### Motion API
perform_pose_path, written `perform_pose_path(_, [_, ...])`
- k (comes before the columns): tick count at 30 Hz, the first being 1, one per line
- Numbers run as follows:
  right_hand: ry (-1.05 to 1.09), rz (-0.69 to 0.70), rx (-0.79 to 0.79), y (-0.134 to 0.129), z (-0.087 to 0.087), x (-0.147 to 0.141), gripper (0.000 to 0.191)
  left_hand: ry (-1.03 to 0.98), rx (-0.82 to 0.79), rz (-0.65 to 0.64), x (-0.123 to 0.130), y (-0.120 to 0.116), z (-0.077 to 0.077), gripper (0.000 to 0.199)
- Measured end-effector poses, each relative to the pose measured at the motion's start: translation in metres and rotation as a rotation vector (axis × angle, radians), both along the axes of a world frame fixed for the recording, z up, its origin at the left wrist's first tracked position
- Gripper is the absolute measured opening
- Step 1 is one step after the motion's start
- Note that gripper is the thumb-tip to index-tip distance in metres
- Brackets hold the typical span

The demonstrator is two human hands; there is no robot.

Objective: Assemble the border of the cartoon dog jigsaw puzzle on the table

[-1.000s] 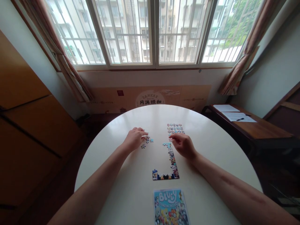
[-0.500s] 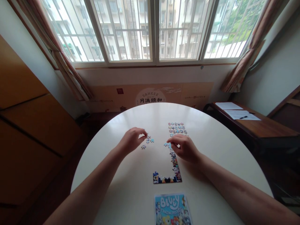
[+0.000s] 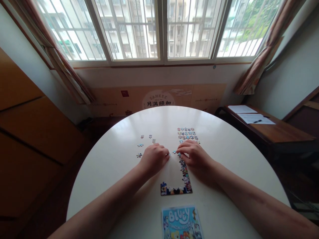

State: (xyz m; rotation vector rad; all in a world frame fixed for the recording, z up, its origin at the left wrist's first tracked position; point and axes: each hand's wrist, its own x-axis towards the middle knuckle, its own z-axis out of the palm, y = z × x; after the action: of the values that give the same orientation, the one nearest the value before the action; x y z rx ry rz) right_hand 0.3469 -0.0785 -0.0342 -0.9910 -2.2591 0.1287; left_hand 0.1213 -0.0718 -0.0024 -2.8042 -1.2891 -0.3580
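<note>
My left hand [image 3: 155, 158] is closed, its fingertips pinching a small light-blue puzzle piece [image 3: 169, 154] just left of the joined strip. Across from it, my right hand [image 3: 193, 153] rests over the top end of the puzzle strip [image 3: 185, 172], fingers bent beside a light-blue piece [image 3: 174, 152]. Whether the right fingertips grip that piece or only touch the strip I cannot tell. The strip runs down the right side and turns left along the bottom, forming an L-shaped border. Part of its upper end is hidden by my right hand.
Loose pieces in rows [image 3: 186, 133] lie beyond my right hand. Several scattered pieces [image 3: 140, 145] lie left of centre on the round white table [image 3: 104, 172]. A Bluey picture card [image 3: 182, 222] sits at the near edge. Papers [image 3: 255, 118] lie on a wooden side table.
My left hand has moved right, towards the strip, with a light-blue piece. Scattered pieces it covered now show on the left. My right hand has stayed near the strip's top.
</note>
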Motion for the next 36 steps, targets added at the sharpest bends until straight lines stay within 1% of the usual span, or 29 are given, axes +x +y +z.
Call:
perform_pose_path(2, [-0.004,0.005,-0.004,-0.001,0.002,0.000,0.027,-0.032,-0.025,0.020,-0.004,0.000,0.002,0.014])
perform_pose_path(7, [0.015,-0.007,0.005,-0.003,0.004,0.001,0.025,-0.052,-0.034,0.064,-0.010,0.000,0.004,0.023])
perform_pose_path(11, [0.003,-0.004,0.004,-0.003,0.003,0.000,0.024,-0.019,-0.045,-0.003,-0.008,0.002,0.002,0.018])
perform_pose_path(15, [-0.023,-0.002,-0.011,-0.003,0.004,-0.002,0.025,-0.020,-0.030,-0.092,-0.008,0.006,-0.002,0.023])
perform_pose_path(17, [-0.029,0.002,-0.025,-0.003,0.004,-0.001,0.026,-0.051,-0.005,-0.121,-0.010,0.008,-0.004,0.030])
perform_pose_path(19, [-0.029,0.001,-0.035,-0.004,0.005,-0.001,0.026,-0.103,0.029,-0.105,-0.012,0.009,-0.004,0.038])
perform_pose_path(20, [-0.029,-0.003,-0.037,-0.004,0.006,-0.001,0.026,-0.128,0.038,-0.084,-0.012,0.008,-0.004,0.038])
perform_pose_path(24, [-0.032,-0.016,-0.038,-0.005,0.007,-0.001,0.024,-0.142,-0.010,0.004,-0.012,0.002,0.002,0.015])
perform_pose_path(26, [-0.034,-0.019,-0.039,-0.005,0.007,-0.001,0.023,-0.105,-0.044,0.025,-0.011,-0.001,0.004,0.015])
perform_pose_path(29, [-0.044,-0.014,-0.048,-0.005,0.006,-0.002,0.022,-0.071,-0.061,0.023,-0.009,-0.001,0.002,0.009])
perform_pose_path(33, [-0.053,-0.003,-0.056,-0.005,0.006,-0.002,0.022,-0.081,-0.053,-0.010,-0.009,0.005,-0.003,0.019])
perform_pose_path(36, [-0.050,-0.002,-0.056,-0.005,0.006,-0.002,0.021,-0.101,-0.053,0.016,-0.011,0.007,-0.003,0.022])
